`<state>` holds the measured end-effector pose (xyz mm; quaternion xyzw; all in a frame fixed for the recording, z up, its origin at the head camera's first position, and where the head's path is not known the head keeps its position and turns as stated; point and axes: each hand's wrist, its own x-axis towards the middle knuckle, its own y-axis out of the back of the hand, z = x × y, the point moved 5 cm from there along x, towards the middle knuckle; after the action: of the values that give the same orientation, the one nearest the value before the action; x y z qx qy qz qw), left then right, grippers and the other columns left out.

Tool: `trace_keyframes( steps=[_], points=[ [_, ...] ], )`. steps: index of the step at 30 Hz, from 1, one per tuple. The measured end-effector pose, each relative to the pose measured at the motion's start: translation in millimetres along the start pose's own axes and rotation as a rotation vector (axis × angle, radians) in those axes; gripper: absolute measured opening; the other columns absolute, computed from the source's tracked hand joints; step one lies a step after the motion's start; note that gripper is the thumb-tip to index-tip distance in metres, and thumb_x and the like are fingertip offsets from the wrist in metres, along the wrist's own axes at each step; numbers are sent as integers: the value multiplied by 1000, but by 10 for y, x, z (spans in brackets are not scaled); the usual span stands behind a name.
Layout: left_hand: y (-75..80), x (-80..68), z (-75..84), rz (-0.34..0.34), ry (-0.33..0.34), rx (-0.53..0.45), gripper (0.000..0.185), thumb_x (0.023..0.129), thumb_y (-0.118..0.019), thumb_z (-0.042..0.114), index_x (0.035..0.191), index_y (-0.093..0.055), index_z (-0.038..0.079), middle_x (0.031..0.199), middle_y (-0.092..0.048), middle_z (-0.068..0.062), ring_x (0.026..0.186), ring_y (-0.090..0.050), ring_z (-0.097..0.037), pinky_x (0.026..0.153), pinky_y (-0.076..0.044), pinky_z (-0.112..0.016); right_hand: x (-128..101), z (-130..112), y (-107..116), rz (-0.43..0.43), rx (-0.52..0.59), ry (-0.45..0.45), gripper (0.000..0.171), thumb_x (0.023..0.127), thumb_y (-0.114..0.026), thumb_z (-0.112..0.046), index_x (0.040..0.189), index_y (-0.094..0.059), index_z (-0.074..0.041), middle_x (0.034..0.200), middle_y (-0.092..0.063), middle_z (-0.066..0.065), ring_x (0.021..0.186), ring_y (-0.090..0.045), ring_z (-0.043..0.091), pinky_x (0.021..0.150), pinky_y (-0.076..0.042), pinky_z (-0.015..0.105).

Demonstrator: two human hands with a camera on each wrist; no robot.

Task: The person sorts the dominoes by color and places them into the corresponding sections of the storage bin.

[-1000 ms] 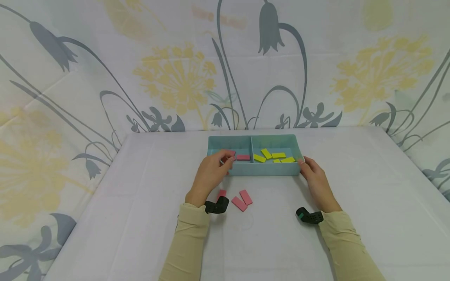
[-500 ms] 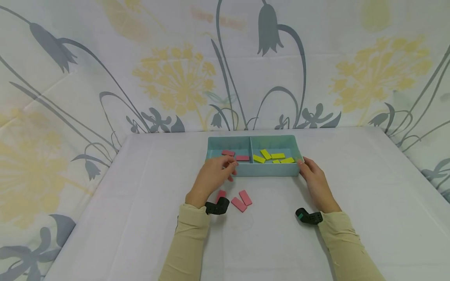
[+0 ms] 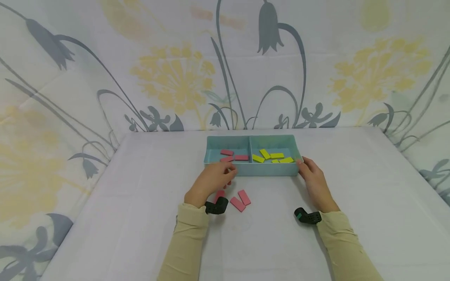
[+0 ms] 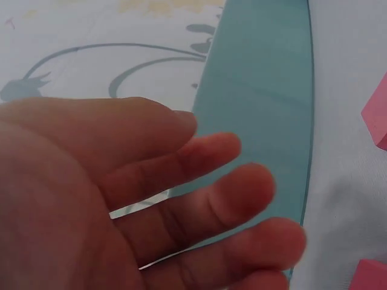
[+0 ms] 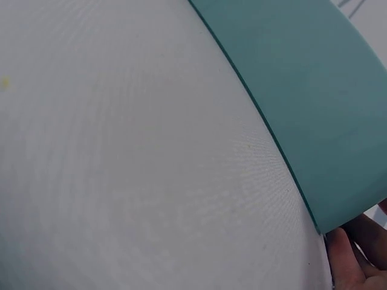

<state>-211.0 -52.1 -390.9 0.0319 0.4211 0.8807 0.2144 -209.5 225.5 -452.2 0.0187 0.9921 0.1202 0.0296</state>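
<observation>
A teal two-compartment box (image 3: pixel 267 169) stands near the back of the white table. Its left compartment holds three flat pink blocks (image 3: pixel 241 157); several yellow blocks (image 3: pixel 277 155) lie in the right one. My left hand (image 3: pixel 212 178) is in front of the box's left part, with nothing between its loosely bent fingers (image 4: pixel 245 190), which overlap the front wall in the left wrist view. My right hand (image 3: pixel 314 181) holds the front right corner of the box, thumb at the front rim. The right wrist view shows its fingers (image 5: pixel 344 257) at that corner.
In front of the box, two pink blocks (image 3: pixel 238 204) lie side by side on the table (image 3: pixel 267 242). Another pink block (image 3: pixel 219 194) is partly hidden by the left wrist camera (image 3: pixel 216 206). A flower-patterned cloth (image 3: pixel 168 78) hangs behind and at the sides.
My left hand has drawn back from over the left compartment to in front of the box, and a third pink block now shows inside. My right hand stays at the corner.
</observation>
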Motion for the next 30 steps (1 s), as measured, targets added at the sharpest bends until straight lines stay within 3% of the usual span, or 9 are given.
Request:
trace_keyframes(
  steps=[4,10,25,30],
  points=[
    [-38,4,-1,-36,9,22,21,90,-52,26,106,-61,14,73,-60,-2,59,-55,-11,58,-45,-25,8,-6,16,1,-3,-22,70,89,-38,-53,140,-23,-8,142,-26,8,128,-30,24,103,-25,38],
    [-35,-6,36,-24,33,55,23,90,-52,29,106,-61,16,77,-58,4,60,-56,-8,61,-44,-26,39,-21,5,-16,2,-1,70,90,-38,-52,141,-21,-7,143,-24,11,128,-29,27,103,-24,41],
    [-165,34,-24,-100,55,151,25,90,-51,32,106,-61,16,72,-61,5,63,-55,-8,62,-44,-27,31,-8,-25,-24,-7,-14,71,89,-38,-53,142,-20,-8,144,-23,10,128,-28,27,104,-23,42],
    [-188,19,-24,-115,60,172,26,89,-52,34,104,-61,16,80,-61,4,70,-55,-10,66,-44,-29,3,-13,-6,-18,-30,-25,74,88,-37,-56,142,-20,-8,143,-24,10,128,-28,28,104,-22,43]
  ],
)
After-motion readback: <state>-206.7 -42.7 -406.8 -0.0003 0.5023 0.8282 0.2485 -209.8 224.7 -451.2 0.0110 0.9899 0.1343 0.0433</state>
